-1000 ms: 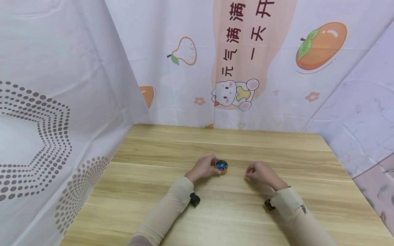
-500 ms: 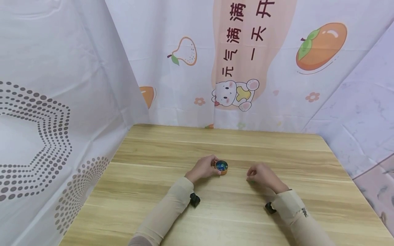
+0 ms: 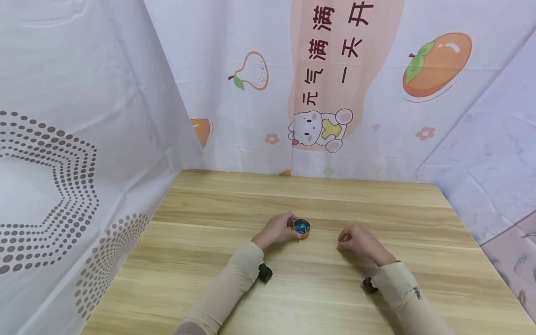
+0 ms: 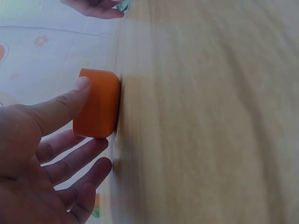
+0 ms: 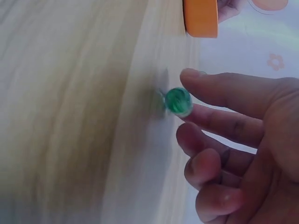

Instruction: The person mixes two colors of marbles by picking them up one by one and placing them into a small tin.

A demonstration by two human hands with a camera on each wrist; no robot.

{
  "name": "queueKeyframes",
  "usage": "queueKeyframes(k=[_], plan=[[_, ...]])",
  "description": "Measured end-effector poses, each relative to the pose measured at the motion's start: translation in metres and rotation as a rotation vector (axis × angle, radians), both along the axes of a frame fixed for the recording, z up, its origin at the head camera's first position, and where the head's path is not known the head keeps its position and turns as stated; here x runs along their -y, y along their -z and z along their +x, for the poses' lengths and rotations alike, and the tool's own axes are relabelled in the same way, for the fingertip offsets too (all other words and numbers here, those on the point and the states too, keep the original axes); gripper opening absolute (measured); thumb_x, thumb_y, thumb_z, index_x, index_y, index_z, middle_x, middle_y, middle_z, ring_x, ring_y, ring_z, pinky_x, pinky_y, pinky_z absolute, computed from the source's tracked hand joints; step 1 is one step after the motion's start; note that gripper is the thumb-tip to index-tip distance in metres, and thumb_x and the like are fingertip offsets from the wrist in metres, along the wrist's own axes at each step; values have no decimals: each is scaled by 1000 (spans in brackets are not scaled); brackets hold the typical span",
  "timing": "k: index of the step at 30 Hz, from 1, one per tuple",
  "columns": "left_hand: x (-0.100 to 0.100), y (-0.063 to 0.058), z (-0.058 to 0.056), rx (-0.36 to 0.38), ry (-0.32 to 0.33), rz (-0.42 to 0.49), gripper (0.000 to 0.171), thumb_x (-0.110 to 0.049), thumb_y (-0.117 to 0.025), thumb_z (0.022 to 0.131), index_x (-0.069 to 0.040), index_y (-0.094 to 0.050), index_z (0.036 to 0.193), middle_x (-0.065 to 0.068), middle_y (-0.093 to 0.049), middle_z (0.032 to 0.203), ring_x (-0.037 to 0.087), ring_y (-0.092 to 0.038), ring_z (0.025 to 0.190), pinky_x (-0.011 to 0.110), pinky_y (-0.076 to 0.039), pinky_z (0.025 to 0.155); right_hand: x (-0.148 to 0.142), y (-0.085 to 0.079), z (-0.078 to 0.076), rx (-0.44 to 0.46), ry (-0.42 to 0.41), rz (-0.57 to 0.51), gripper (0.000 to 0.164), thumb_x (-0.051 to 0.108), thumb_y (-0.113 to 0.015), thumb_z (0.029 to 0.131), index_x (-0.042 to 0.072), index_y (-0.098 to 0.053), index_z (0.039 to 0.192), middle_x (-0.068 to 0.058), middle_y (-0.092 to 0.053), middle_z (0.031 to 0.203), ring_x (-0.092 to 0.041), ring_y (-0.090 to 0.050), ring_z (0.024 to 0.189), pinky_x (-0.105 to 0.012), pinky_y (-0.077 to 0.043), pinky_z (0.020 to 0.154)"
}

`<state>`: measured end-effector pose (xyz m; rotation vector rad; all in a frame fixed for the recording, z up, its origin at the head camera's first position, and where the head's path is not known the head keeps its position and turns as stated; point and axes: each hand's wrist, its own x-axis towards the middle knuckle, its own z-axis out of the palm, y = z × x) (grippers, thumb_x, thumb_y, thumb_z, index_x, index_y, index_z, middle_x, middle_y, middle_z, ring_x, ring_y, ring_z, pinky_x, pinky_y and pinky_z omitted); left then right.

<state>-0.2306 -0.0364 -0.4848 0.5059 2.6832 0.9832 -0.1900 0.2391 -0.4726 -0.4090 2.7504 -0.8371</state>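
Observation:
My left hand [image 3: 276, 229] holds a small, round orange cup [image 4: 100, 103] by its side, the thumb on the near wall and fingers round the far side. The cup [image 3: 304, 235] stands upright on the table. Glassy blue and green pieces [image 3: 301, 226], perhaps marbles, show inside it. To the right of the cup, my right hand [image 3: 361, 241] is low over the table. Its thumb and index finger curl round a green glass marble [image 5: 179, 101], right by the wood; a slight gap shows under the thumb. In the head view the fingers hide this marble.
The wooden tabletop [image 3: 234, 195] reaches back to a white printed curtain [image 3: 247, 116]. Another patterned curtain [image 3: 125, 102] hangs along the left side. Black wrist cameras sit under both cuffs, the left camera [image 3: 264, 272] and the right camera [image 3: 369, 284].
My right hand has shifted slightly to the right and toward me. The green marble, visible under it a second ago in the head view, is now hidden there. My left hand stays at the cup.

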Motion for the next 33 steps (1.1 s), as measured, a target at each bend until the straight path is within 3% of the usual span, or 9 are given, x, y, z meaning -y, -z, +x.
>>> queueKeyframes(k=[16,33], plan=[[1,1,-2,-27,12,1,47,-30,-82,79,-13,-61,118,5,-68,109,20,-62,100,36,-48,90,-7,1,7,3,74,13,11,15,-75,81,7,-72,87,-1,-68,77,-11,-58,68,-31,-47,65],[1,0,-1,-15,13,-3,49,-31,-81,79,-12,-61,119,5,-68,109,19,-62,101,36,-48,91,-11,0,5,-10,70,34,6,16,-73,82,10,-71,80,0,-66,76,-13,-56,70,-31,-46,65]])
